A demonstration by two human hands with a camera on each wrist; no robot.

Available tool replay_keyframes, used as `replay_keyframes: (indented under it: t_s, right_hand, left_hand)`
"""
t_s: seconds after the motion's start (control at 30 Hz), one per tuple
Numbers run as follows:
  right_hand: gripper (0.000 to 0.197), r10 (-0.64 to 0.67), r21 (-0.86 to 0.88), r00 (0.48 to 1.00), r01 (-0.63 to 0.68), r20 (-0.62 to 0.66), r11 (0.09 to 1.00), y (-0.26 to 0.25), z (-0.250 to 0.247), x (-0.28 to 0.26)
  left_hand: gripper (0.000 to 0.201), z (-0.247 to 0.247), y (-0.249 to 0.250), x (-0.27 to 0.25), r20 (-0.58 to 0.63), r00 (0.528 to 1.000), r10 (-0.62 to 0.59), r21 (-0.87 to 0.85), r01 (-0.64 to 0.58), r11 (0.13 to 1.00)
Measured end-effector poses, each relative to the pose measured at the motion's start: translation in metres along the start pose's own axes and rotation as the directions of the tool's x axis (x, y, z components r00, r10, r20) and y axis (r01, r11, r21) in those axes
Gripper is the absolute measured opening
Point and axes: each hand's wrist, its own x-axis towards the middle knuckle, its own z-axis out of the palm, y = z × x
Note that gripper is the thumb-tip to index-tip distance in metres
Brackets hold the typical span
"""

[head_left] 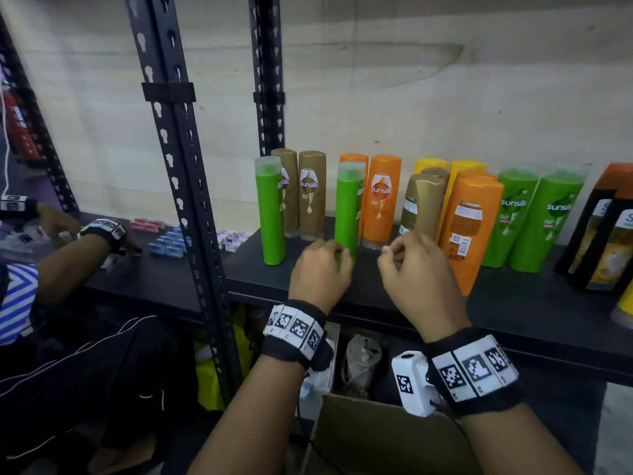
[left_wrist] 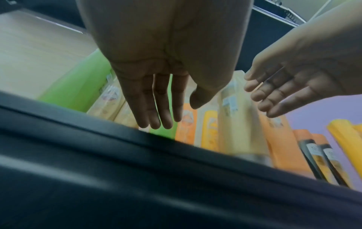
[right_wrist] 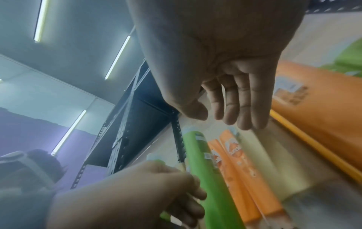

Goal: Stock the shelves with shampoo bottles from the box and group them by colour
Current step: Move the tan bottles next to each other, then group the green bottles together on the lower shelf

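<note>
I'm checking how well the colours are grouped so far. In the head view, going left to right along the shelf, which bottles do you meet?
Green bottle → two brown bottles → green bottle by the left hand → orange bottle → tilted brown bottle → front orange bottle → two green bottles → black-and-orange bottles.

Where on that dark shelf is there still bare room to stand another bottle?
Bare shelf lies along the front edge, left of the hands, before the leftmost green bottle. A smaller strip runs before the right green pair. From the gold bottles rightward the back is crowded.
</note>
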Motion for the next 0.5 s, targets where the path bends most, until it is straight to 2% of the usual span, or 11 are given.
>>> replay_keyframes:
  t_s: [0.1, 0.2, 0.3, 0.37, 0.43, 0.5]
  right_hand:
    - [0.019, -0.051, 0.012, 0.998, 0.051, 0.037, 0.999, -0.009, 0.014, 0.013]
    - [0.017, -0.065, 0.138, 0.997, 0.070, -0.040, 0.988, -0.017, 0.033, 0.026]
    - [0.043, -0.021, 0.199, 0.992, 0.045, -0.123, 0.979, -0.023, 0.053, 0.038]
    - [0.061, 0.001, 0.239, 0.991, 0.031, -0.133, 0.971, -0.026, 0.064, 0.046]
    - [0.074, 0.026, 0.270, 0.993, 0.006, -0.117, 0.963, -0.028, 0.076, 0.054]
    - [0.082, 0.064, 0.325, 0.996, -0.038, -0.069, 0.945, -0.029, 0.087, 0.060]
  left_hand:
    - [0.028, -0.015, -0.012, 0.020, -0.086, 0.996, -0.019, -0.024, 0.017, 1.000]
    - [0.028, -0.029, -0.025, 0.036, -0.163, 0.987, -0.005, -0.030, 0.000, 1.000]
    - [0.038, -0.039, -0.033, 0.049, -0.294, 0.956, -0.008, 0.040, 0.020, 0.999]
    - [0.049, -0.043, -0.038, 0.057, -0.374, 0.926, -0.046, 0.030, 0.062, 0.998]
    - [0.063, -0.046, -0.044, 0.064, -0.395, 0.909, -0.135, -0.038, 0.131, 0.991]
    - [0.077, -0.045, -0.053, 0.070, -0.356, 0.907, -0.226, -0.134, 0.190, 0.973]
